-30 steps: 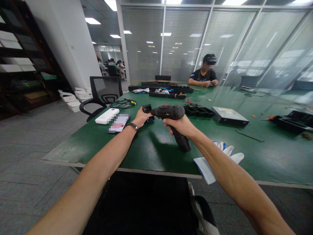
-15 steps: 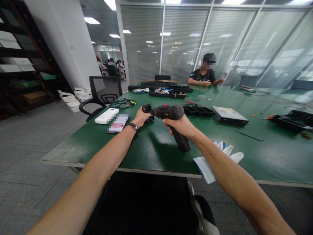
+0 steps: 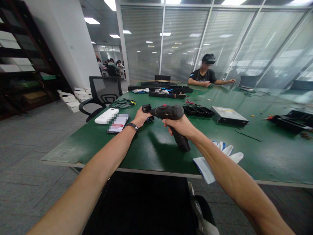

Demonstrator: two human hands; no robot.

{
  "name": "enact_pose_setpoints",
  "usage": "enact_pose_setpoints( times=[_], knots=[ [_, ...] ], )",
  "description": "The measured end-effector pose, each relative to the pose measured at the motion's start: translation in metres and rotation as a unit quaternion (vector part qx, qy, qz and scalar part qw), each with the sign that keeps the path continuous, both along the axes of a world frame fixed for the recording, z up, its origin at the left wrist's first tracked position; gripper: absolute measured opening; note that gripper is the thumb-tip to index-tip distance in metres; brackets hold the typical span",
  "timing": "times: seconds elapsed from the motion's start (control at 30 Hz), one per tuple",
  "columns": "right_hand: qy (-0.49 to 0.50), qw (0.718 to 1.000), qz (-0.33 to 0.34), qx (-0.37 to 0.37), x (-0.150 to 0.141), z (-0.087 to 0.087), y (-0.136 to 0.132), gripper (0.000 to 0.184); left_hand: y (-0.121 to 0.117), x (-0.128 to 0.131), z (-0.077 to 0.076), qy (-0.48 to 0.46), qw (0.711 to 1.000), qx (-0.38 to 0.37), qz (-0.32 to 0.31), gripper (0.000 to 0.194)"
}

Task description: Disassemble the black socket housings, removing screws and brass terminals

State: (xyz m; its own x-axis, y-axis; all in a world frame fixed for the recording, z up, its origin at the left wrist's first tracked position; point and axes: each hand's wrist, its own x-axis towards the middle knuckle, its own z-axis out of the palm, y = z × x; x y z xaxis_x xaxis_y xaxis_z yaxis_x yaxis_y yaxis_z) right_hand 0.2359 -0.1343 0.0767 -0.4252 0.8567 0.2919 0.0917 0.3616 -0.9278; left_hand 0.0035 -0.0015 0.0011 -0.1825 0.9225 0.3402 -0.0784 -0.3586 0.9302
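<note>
My right hand (image 3: pixel 181 125) is wrapped round the grip of a black cordless screwdriver (image 3: pixel 168 112), held above the green table (image 3: pixel 137 150) with its nose pointing left. My left hand (image 3: pixel 141 117) is closed on a small black box-shaped part (image 3: pixel 147 110) right at the tool's nose; a dark band sits on that wrist. The tool's tip is hidden between the hand and the part.
A white power bank (image 3: pixel 107 116) and a phone (image 3: pixel 118 122) lie left of my hands. White gloves (image 3: pixel 220 156) lie by my right forearm. Black trays (image 3: pixel 199 111), a flat drive unit (image 3: pixel 229 116) and cables (image 3: pixel 123 103) sit farther back. A person (image 3: pixel 206 74) sits at the far end; an office chair (image 3: pixel 105 93) stands left.
My hands and the tool have stayed in place. The person at the far end has stretched one arm out to the right along the table.
</note>
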Motion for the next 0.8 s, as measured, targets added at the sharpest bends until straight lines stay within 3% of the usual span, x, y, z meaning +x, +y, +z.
enact_pose_setpoints(
  times=[0.8],
  knots=[
    [0.001, 1.0, 0.005, 0.0, 0.0008, 0.0005, -0.0004, 0.014, 0.0018, -0.0009, -0.0007, 0.002, 1.0, -0.003, 0.001, 0.067]
  ],
)
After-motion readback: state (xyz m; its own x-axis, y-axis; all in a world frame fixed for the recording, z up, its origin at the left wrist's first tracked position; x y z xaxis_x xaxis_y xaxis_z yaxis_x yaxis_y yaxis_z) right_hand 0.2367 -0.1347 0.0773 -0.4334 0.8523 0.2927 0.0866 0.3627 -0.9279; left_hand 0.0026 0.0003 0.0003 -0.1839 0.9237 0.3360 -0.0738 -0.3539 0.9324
